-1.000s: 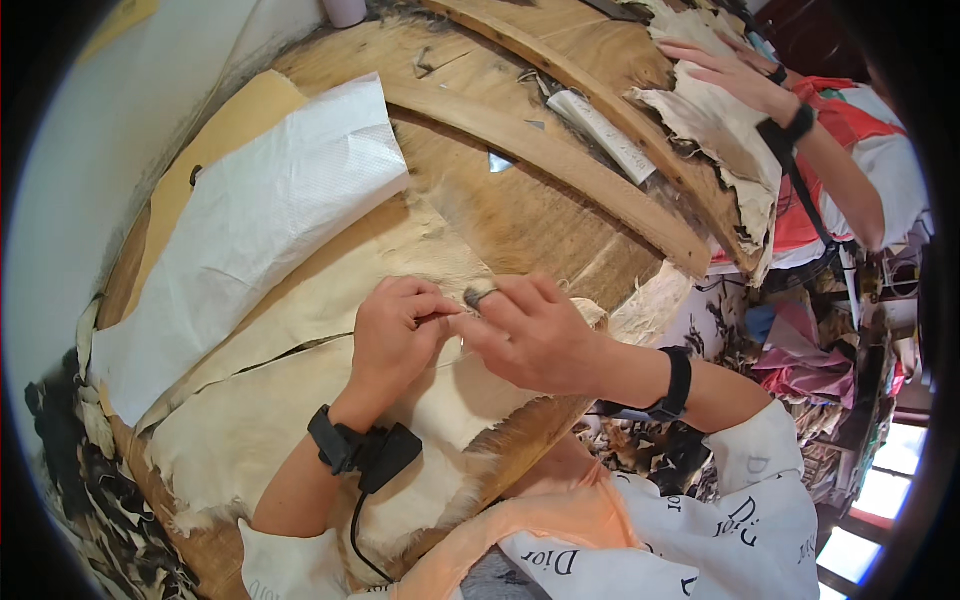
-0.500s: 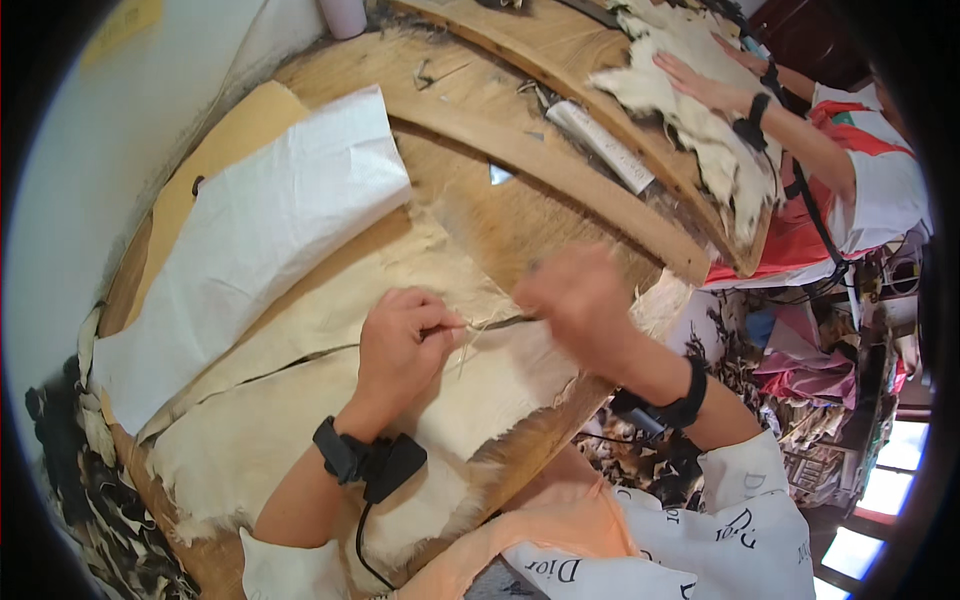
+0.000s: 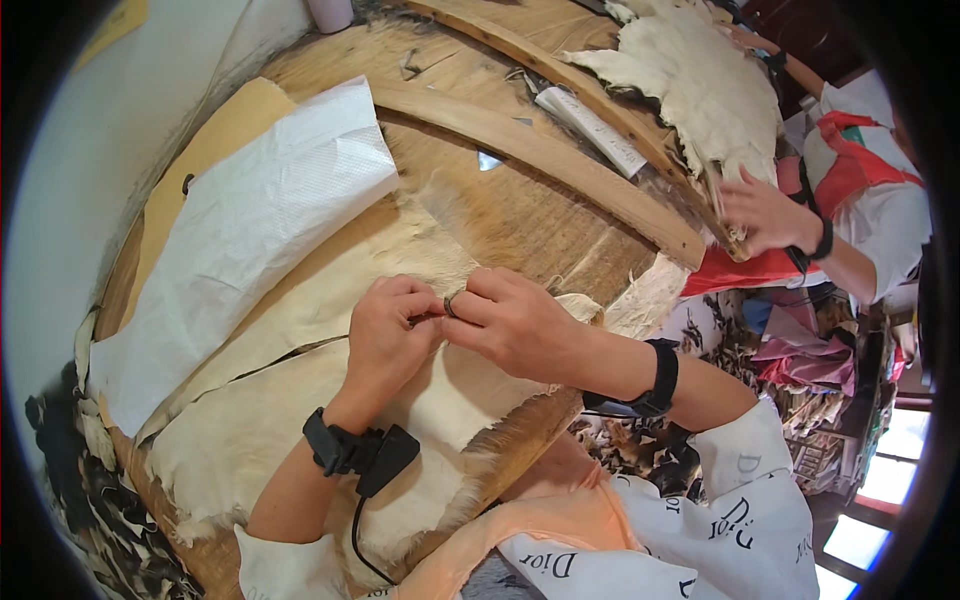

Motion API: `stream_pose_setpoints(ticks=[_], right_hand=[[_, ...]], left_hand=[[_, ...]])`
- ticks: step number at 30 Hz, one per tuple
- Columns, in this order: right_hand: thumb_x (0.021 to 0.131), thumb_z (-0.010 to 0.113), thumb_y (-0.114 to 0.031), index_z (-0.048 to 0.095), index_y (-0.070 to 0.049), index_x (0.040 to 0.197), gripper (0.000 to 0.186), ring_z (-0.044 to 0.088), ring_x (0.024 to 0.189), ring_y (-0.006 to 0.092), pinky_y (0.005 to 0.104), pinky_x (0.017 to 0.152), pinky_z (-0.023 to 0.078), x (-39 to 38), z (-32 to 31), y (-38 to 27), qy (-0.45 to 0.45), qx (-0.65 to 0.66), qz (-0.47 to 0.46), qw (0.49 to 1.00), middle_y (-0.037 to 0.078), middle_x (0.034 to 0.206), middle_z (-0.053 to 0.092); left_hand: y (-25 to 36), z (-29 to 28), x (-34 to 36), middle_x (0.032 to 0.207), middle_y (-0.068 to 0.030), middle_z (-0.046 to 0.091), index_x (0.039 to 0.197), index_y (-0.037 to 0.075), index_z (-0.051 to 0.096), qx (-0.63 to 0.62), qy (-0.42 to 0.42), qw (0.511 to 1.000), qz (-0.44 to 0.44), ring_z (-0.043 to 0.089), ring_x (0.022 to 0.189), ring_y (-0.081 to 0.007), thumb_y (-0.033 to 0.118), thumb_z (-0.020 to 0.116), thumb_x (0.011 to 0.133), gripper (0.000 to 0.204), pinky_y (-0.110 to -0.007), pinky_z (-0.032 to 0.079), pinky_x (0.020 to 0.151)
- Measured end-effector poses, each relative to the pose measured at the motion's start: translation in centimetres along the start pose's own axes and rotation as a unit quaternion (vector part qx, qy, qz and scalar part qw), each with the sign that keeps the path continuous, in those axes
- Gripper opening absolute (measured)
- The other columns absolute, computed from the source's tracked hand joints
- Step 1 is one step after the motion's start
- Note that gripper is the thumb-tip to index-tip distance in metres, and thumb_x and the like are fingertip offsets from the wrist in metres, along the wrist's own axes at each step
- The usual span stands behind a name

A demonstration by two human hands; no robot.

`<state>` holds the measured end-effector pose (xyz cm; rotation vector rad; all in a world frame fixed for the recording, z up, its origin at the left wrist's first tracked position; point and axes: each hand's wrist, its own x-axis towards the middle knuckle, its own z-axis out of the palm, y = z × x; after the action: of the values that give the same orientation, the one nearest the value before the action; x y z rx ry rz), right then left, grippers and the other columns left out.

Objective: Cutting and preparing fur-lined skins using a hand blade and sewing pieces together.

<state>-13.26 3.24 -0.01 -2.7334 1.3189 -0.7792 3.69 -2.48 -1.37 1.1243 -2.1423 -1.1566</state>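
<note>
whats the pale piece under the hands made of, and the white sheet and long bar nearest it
Pale piece: seemingly animal skin, matte, with a furry edge. White sheet: probably woven plastic, slightly shiny, fine grid texture. Long bar: apparently bare wood, smooth, with visible grain.

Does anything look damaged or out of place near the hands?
Yes: a long dark gap breaks the otherwise even pale hide left of the left hand. Cut or open join, I can't tell. The hide's near edge looks ragged.
</note>
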Motion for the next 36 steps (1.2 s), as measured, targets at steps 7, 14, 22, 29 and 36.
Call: stream_pose_setpoints(ticks=[7,14,22,29,36], right_hand=[[0.065,0.056,-0.013,0.053,-0.006,0.073,0.011,0.050,0.077,0.0214,0.0320,0.069,0.044,-0.1,-2.0,-2.7,0.003,0.060,-0.112,0.992,0.006,0.078,0.048],[0.075,0.054,0.008,0.058,-0.005,0.085,0.017,0.054,0.056,0.0148,0.0251,0.050,0.044,-5.3,-5.4,-2.8,0.005,0.468,0.325,0.822,0.005,0.074,0.056],[0.086,0.055,-0.012,0.059,-0.007,0.083,0.007,0.054,0.043,0.0137,0.0229,0.047,0.043,-8.0,-13.0,-3.7,0.258,0.462,0.188,0.827,0.002,0.053,0.056],[0.083,0.054,-0.013,0.054,0.000,0.074,0.015,0.056,0.044,0.0214,0.0285,0.035,0.049,-15.9,-22.3,-5.5,0.365,0.706,0.051,0.605,0.016,0.066,0.057],[0.069,0.056,0.005,0.063,0.001,0.081,0.015,0.059,0.074,0.0162,0.0256,0.063,0.044,-10.2,-16.4,-7.1,0.178,0.222,0.512,0.810,0.011,0.081,0.062]], left_hand=[[0.0,0.0,-0.3,0.076,-0.0061,0.060,0.075,0.005,0.069,0.014,0.028,0.998,0.058,0.054,0.076,-0.0241,0.005,0.067,0.066,0.009,-0.033,0.045,0.068],[0.4,-0.1,-0.4,0.088,-0.0032,0.053,0.093,0.014,0.070,0.113,-0.034,0.982,0.151,0.049,0.083,-0.0225,0.006,0.068,0.069,0.025,-0.035,0.040,0.070],[-0.5,-0.4,-0.5,0.091,-0.0036,0.050,0.101,0.015,0.069,0.113,-0.071,0.980,0.146,0.046,0.088,-0.0215,0.002,0.069,0.068,0.035,-0.032,0.040,0.077],[-0.4,-0.3,-0.7,0.089,-0.0025,0.052,0.096,0.017,0.070,0.106,-0.055,0.983,0.138,0.047,0.085,-0.0223,0.009,0.069,0.070,0.028,-0.035,0.038,0.074],[-0.4,0.0,-0.6,0.089,-0.0030,0.053,0.096,0.017,0.070,0.079,-0.048,0.984,0.151,0.048,0.085,-0.0215,0.009,0.070,0.069,0.028,-0.033,0.040,0.073]])
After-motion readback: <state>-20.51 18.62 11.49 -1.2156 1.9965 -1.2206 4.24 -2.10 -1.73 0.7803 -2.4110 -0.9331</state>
